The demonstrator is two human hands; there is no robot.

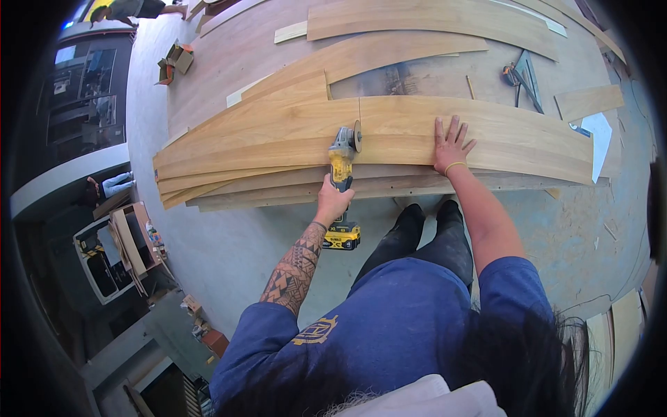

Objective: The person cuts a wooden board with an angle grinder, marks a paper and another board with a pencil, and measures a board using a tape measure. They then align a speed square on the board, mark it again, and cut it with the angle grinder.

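My left hand is wrapped around the body of a yellow and black cordless angle grinder. Its battery hangs below my grip, and its disc stands on edge against the upper wooden panel, close to a thin seam. My right hand lies flat with fingers spread on the curved wooden panel, right of that seam. To the left, another curved wooden panel continues the surface. More curved layers show stacked beneath along the near edge.
Further curved boards lie across the worktable. A pencil, a blue triangular square and a small board rest on the right. An opened cardboard box sits at the far left. Another person bends over at the top left.
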